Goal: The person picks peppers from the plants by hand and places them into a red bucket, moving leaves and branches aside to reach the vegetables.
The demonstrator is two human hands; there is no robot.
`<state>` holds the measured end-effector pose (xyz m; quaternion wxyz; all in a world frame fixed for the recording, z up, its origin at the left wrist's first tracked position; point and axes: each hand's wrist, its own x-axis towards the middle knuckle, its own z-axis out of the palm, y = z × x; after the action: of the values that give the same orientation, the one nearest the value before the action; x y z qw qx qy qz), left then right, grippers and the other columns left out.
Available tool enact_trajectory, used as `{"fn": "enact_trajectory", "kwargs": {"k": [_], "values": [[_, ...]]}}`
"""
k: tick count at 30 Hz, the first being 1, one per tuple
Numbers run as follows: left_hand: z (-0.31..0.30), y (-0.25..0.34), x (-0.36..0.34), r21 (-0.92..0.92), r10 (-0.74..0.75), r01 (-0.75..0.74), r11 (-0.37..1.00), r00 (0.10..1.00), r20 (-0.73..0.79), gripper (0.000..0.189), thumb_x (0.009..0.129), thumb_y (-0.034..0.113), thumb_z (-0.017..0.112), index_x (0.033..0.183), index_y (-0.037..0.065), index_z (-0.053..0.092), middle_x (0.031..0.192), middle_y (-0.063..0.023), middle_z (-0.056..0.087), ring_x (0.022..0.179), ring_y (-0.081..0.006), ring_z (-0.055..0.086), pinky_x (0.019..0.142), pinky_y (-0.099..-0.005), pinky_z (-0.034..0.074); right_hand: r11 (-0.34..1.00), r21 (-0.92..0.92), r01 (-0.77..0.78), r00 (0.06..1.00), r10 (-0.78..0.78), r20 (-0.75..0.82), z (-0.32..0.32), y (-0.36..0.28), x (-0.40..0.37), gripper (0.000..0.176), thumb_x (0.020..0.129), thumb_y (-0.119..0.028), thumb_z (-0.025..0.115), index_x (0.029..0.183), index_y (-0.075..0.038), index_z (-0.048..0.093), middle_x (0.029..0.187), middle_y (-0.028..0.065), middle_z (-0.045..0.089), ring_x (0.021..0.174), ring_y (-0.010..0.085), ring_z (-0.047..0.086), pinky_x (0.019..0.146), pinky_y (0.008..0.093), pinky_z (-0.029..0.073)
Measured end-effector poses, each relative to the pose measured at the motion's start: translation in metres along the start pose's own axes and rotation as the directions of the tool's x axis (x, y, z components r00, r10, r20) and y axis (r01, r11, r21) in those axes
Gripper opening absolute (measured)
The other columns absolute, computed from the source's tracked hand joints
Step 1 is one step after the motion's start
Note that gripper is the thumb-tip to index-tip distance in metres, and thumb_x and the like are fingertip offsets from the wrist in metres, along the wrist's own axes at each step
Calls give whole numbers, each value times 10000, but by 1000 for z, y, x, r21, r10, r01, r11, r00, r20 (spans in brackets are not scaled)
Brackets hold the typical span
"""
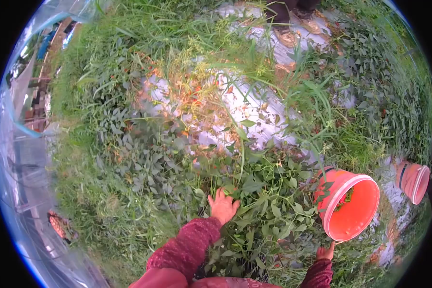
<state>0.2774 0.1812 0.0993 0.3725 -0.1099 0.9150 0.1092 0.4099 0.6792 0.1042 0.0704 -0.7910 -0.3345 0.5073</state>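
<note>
Here, I see the left hand point(222, 205) with fingers spread among leafy plants point(275, 210); the right hand point(325, 251) meets the lower edge of the tilted red bucket point(357, 212), its grip unclear to me.

1. The left hand point(223, 206) is among the leafy plants point(273, 207), near the middle.
2. To its right stands a bucket point(360, 207), with plant bits point(346, 198) inside.
3. The right hand point(325, 252) is at that bucket's near rim.
4. A second bucket point(408, 181) sits farther right.
5. Ground sheet point(257, 117) lies beyond the plants; another person's shoes point(286, 37) rest on its far part.
6. Plastic sheeting point(21, 182) borders the far left.
</note>
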Motion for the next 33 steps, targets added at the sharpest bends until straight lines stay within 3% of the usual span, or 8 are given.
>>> {"fn": "enact_trajectory", "kwargs": {"k": [3,6,11,15,21,23,27,33], "values": [[-21,0,-5,-146,-33,33,989,999,8,530,865,405,496,1355,232,395,1380,-186,313,1332,-335,211,1020,-638,162,992,125,-28,892,-32,451,28,19,-2,404,890,-324,543,1165,-31,504,1180,122,538,1144,300,482,932,420,412],[-3,-21,-11,-80,-40,54,995,984,176,612,897,428,422,1440,261,196,1373,-203,356,1296,-401,269,1013,-636,171,930,364,-58,821,-163,547,54,33,-28,464,868,-285,553,1248,-44,441,1258,152,499,1167,290,490,958,456,418],[-1,-44,-15,-386,-1,108,916,964,267,633,909,419,391,1452,190,158,946,-204,608,1061,-360,519,1012,-556,241,886,430,-173,855,-81,512,82,6,-53,372,848,-245,572,1137,-14,533,1224,150,527,1132,337,499,934,474,444],[-3,-45,-15,-461,75,71,885,954,289,642,915,412,381,1450,141,151,705,-164,624,938,-342,577,1022,-453,290,952,298,68,984,-114,140,108,-16,-9,246,864,-152,520,1045,-2,593,973,135,642,858,273,620,702,377,550],[37,-40,-13,-547,142,-20,837,973,181,548,940,383,306,1439,185,198,1171,-198,551,1262,-310,379,1095,-432,213,993,82,81,920,-106,376,140,-57,-72,253,829,-106,491,1048,14,531,913,152,597,692,256,547,557,262,514],[38,-34,-2,-394,154,52,918,868,472,572,918,435,357,1438,259,194,1398,-159,347,1348,-388,183,1025,-600,245,989,20,144,923,-142,357,138,-70,-105,216,823,-65,483,1019,22,512,921,145,590,699,241,553,552,250,512],[6,-21,-2,-481,182,29,876,904,386,522,923,338,327,1414,186,232,1353,-204,394,1299,-342,311,1071,-521,239,895,-92,436,757,-310,575,155,-64,-227,270,777,23,495,1045,46,525,943,115,600,803,224,596,650,291,522],[-7,11,6,-596,147,116,795,916,374,537,904,330,392,1389,134,269,1280,-207,447,1243,-444,294,940,-677,289,551,-81,830,277,-281,919,229,-57,-355,390,792,-18,537,1174,37,478,1094,69,560,990,171,541,891,319,425]]}}
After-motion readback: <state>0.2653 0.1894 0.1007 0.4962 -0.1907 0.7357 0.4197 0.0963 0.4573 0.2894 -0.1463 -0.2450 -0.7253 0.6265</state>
